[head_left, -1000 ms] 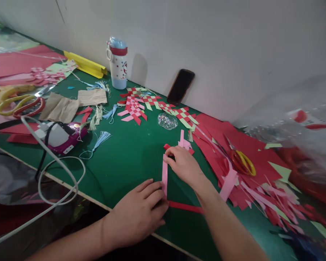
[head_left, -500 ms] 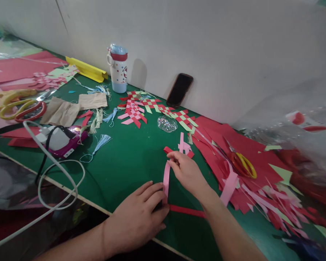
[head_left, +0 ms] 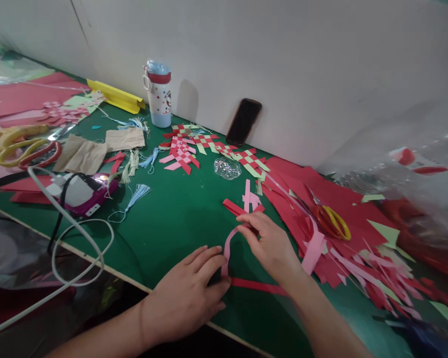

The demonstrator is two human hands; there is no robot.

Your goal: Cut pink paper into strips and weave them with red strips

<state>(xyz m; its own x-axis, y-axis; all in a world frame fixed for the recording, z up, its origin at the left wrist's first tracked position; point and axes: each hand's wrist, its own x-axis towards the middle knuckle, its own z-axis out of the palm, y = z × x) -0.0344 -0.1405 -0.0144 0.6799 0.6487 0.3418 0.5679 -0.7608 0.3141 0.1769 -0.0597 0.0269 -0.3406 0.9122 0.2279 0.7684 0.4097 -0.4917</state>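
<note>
The pink strip point(head_left: 227, 247) now arches; right hand point(head_left: 273, 247) hides its end.

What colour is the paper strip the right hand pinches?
The strip is pink, clear in the head view.

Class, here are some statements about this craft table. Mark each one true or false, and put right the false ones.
1. The right hand pinches a pink paper strip that is bent into a curve. True.
2. The left hand holds the yellow-handled scissors. False: it lies flat on the green table, fingers at the near end of the strip. The scissors lie on red paper to the right.
3. The phone leans against the wall. True.
4. The bottle lies on its side. False: it stands upright near the wall.
5. A red paper strip lies on the table near the hands. True.
</note>
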